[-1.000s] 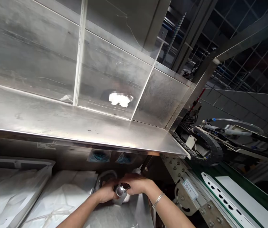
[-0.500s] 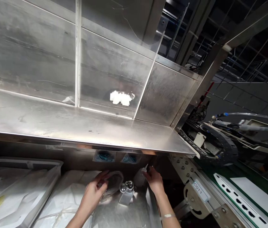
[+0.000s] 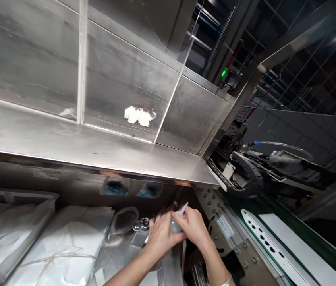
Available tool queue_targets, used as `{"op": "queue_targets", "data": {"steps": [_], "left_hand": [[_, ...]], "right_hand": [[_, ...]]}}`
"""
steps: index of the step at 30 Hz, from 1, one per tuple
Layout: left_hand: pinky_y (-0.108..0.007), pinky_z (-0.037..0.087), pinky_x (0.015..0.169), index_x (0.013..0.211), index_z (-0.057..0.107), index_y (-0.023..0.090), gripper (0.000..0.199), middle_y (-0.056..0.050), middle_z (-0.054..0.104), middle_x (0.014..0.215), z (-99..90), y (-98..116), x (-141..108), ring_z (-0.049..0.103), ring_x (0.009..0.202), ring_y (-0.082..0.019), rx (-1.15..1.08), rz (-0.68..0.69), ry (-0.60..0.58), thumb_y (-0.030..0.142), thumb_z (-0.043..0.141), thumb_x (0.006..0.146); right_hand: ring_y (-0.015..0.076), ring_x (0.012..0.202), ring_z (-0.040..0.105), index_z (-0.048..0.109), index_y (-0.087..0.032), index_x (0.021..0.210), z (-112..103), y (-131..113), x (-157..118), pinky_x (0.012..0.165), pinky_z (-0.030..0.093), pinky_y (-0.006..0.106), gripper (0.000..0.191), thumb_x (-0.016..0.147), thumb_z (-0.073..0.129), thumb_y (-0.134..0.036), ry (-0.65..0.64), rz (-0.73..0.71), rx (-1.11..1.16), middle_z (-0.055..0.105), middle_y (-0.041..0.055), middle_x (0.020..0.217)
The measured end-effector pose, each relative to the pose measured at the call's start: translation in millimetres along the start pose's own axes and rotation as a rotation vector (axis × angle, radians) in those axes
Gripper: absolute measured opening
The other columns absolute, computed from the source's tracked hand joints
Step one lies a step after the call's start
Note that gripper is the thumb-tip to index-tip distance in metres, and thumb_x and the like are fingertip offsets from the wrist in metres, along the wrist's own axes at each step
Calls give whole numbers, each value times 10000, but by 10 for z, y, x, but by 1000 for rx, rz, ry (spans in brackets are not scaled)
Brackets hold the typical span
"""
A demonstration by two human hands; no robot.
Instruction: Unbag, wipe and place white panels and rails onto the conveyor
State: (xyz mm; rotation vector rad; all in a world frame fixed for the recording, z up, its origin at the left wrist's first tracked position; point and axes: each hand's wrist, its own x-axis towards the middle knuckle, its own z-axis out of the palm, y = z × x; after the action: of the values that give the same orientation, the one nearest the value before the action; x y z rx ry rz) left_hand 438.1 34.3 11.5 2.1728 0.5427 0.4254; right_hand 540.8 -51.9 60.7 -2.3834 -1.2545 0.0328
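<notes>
A translucent white squeeze bottle (image 3: 175,227) with a pointed nozzle stands at the right end of the metal worktop, its tip pointing up and right. My left hand (image 3: 162,232) is closed around the bottle's left side, its fingers partly behind it. From the right, my right hand (image 3: 197,227) grips the bottle near the base of the nozzle. Much of the bottle's body is hidden by both hands. Just left of my left hand is a metal dispenser (image 3: 140,237) with round shiny caps. A clear rounded plastic item (image 3: 123,222) lies beyond that.
White wrapped packets tied with string (image 3: 63,242) and a pale bin (image 3: 41,222) are on the left. A steel shelf (image 3: 96,149) overhangs the worktop, with small bags of blue pieces (image 3: 114,187) beneath. At right, a green conveyor carries a white ported casing (image 3: 271,238).
My left hand has moved right, from beside the clear plastic item to the squeeze bottle. My right hand stays at the bottle. The view has shifted to the right.
</notes>
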Motion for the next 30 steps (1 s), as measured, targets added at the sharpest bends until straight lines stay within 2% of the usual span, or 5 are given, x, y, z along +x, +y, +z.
{"op": "queue_targets", "data": {"steps": [4,11,19,23,30], "left_hand": [[-422,252,970,1127,485,271,463,-37,633,1089,88,185,-30,549,1033,-256,-99,118,-42,357,594,685],[-532,56,1032,903,520,233,260,41,620,844,-14,262,-190,589,852,-205,-151,187,-133,249,589,652],[-381,319,1010,1277,383,274,857,-44,530,1251,-250,-7,-272,477,1154,-256,-379,288,-466,357,790,527],[-401,190,1090,1410,-65,280,1270,-127,107,1504,17,-382,-566,177,1360,-261,-513,114,-300,425,815,505],[-396,229,1071,1362,202,171,791,-153,288,1423,416,-191,-791,276,1309,-255,-331,50,56,317,642,721]], "right_hand": [[136,528,541,444,-220,673,-186,-71,-261,520,319,226,233,820,480,-397,17,-58,90,542,-31,554],[79,475,393,381,-209,631,-329,-56,-377,494,258,203,260,806,514,-347,-89,-225,174,372,-77,519],[70,509,361,514,-192,726,-519,4,-436,481,258,191,133,754,590,-298,-342,-336,287,393,-83,566],[76,506,356,489,-188,701,-534,69,-438,476,252,200,179,782,559,-331,-187,-155,324,400,-74,559],[80,486,354,439,-192,651,-501,-81,-494,472,229,217,251,811,527,-365,-89,-47,261,380,-73,515]]}}
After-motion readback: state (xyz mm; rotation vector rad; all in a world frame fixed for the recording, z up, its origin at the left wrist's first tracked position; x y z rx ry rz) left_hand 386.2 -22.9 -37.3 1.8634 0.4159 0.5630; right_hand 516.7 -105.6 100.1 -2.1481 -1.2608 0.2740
